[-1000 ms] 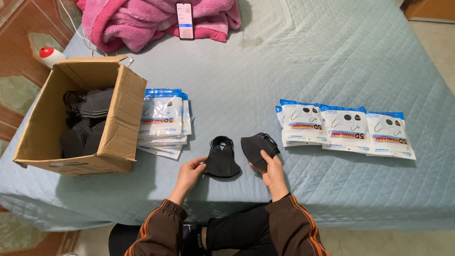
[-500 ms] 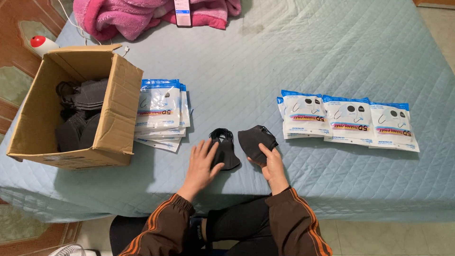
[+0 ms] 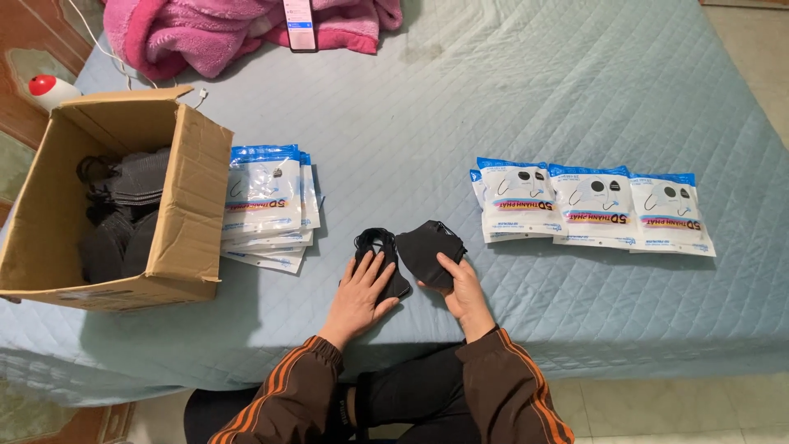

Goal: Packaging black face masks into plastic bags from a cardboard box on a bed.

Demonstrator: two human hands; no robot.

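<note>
Two small stacks of black face masks lie on the pale blue quilted bed near its front edge. My left hand (image 3: 362,292) rests flat with fingers spread on the left stack (image 3: 374,243). My right hand (image 3: 460,288) grips the right stack (image 3: 427,247), thumb on top, lifting it slightly. Both sleeves are dark with orange stripes.
An open cardboard box (image 3: 185,222) with black masks inside sits at the left. A pile of blue-topped white packets (image 3: 267,205) lies beside it. Three packets (image 3: 592,201) lie in a row at the right. A pink blanket (image 3: 205,33) and a phone (image 3: 300,16) are at the back.
My left hand has laid itself flat on the left stack of masks. The right hand keeps hold of the right stack. The view has shifted slightly.
</note>
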